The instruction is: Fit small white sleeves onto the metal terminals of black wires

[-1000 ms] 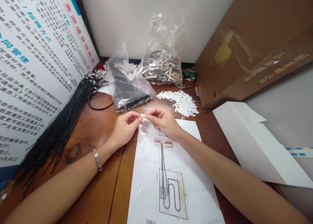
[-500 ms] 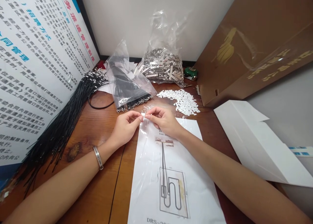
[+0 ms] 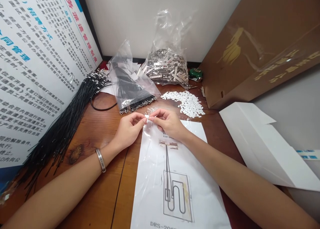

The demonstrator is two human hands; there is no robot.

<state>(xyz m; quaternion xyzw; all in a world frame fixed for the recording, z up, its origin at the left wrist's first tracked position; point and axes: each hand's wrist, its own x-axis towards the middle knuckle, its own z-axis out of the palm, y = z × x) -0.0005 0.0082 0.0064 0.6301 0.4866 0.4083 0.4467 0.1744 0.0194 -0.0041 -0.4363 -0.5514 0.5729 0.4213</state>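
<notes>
My left hand and my right hand meet fingertip to fingertip above the top edge of a paper sheet with a printed drawing. Both pinch one small white piece between thumb and forefinger. A clear plastic film lies over the sheet. A heap of small white pieces lies just beyond my right hand. A clear bag of black wires with metal ends lies just beyond my left hand.
A clear bag of metal strips stands at the back by the wall. A long bundle of black wires runs along the printed board on the left. A brown carton and a white folded card are at right.
Both hands stay pinched together on the small white piece; only the view has shifted slightly.
</notes>
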